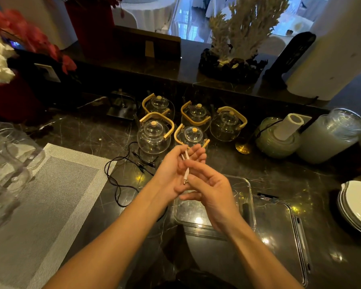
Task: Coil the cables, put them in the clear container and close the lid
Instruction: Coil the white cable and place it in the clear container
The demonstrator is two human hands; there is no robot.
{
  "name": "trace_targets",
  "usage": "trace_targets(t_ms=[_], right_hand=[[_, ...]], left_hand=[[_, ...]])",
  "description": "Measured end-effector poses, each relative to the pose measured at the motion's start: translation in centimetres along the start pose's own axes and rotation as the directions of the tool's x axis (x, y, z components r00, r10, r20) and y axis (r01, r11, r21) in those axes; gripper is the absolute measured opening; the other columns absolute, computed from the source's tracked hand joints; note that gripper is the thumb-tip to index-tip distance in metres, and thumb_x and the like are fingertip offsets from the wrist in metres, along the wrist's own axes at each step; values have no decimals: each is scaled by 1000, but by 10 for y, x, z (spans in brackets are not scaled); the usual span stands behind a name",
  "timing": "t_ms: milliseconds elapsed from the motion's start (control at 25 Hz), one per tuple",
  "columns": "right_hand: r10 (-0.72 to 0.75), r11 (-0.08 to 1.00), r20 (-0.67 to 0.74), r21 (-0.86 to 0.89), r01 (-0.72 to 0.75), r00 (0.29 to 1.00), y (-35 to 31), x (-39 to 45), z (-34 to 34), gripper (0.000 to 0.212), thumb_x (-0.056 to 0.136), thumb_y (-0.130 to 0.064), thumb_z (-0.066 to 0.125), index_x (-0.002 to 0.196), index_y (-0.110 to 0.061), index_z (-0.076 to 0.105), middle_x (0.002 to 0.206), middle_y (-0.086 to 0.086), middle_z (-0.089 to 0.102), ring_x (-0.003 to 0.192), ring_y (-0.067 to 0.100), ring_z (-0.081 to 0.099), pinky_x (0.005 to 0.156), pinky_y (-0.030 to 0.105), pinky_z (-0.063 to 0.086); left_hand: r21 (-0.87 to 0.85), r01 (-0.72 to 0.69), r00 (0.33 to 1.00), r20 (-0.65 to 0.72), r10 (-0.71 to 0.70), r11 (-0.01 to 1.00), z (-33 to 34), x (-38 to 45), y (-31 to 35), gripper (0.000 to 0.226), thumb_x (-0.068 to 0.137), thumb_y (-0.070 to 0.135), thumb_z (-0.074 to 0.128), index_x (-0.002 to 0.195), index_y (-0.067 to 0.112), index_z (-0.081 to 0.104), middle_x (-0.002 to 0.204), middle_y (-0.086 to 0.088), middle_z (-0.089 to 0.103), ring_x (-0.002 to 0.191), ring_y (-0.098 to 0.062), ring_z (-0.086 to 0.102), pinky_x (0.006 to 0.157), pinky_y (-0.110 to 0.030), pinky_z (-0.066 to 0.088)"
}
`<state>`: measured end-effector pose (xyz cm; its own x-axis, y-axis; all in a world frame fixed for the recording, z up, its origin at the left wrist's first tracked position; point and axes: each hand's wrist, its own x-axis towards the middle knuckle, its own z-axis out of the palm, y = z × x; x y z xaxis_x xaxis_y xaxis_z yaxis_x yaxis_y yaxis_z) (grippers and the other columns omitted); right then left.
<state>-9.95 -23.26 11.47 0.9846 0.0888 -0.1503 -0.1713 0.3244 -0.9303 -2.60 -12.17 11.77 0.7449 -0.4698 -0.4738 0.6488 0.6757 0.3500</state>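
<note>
Between both hands' fingers (193,164): white cable (187,166), pinched.

Both hands (175,174) apparently gripping white cable (186,167)

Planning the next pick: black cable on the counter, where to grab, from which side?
Take the black cable at its big open loop beside the grey placemat, coming straight down with the fingers. That stretch lies flat and clear; the plug ends tangle near the glass teapots.

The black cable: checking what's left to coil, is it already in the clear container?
No, the black cable lies loose on the counter, left of the clear container.
</note>
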Motion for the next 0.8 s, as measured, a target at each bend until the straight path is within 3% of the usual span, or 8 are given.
trace_targets(t_ms=[120, 240, 440, 600, 800], right_hand=[[13, 990, -31, 138, -9, 999, -3, -4, 4, 29, 90, -4, 64, 118, 2, 70, 112, 16, 75, 79, 23, 74, 58, 30, 62], [81, 977, -122, 208, -54, 989, 1, -2, 3, 18, 96, 3, 56, 109, 7, 69, 86, 17, 69, 62, 18, 63, 53, 30, 58], [105, 991, -87, 93, -97, 991, 3, -10, -1, 18, 97, 4, 50, 97, 5, 68, 73, 13, 57, 45, 14, 43, 42, 29, 46], [4, 993, -15, -117, -5, 1000, 1, -16, 5, 22, 97, 6, 50, 92, 2, 71, 69, 11, 58, 40, 14, 43, 42, 30, 45], [15, 963, 110, -268, 16, 994, 1, -27, 5, 21, 87, -6, 50, 82, -8, 70, 60, 5, 53, 37, 10, 41, 39, 32, 39]], left_hand=[[-66, -30, 999, 34, 32, 997, 2, 0, 1, 23, 96, 19, 49, 94, 7, 68, 79, -3, 67, 68, -15, 66, 63, -26, 58], [-107, -60, 995, 75, 68, 992, 0, -2, 3, 21, 95, 18, 48, 91, 8, 65, 70, 2, 56, 59, -11, 54, 58, -24, 50], [-25, -49, 999, 9, 50, 998, -4, -2, -3, 36, 100, 32, 52, 69, 15, 58, 48, 9, 36, 41, -5, 35, 39, -18, 33], [322, -133, 974, -134, 184, 938, -9, 1, -13, 41, 99, 42, 57, 80, 8, 70, 54, 4, 53, 47, -8, 53, 47, -17, 46], [420, -76, 974, -163, 158, 904, -11, 6, -12, 52, 102, 44, 49, 99, -2, 73, 61, -2, 69, 53, -9, 67, 53, -19, 57]])
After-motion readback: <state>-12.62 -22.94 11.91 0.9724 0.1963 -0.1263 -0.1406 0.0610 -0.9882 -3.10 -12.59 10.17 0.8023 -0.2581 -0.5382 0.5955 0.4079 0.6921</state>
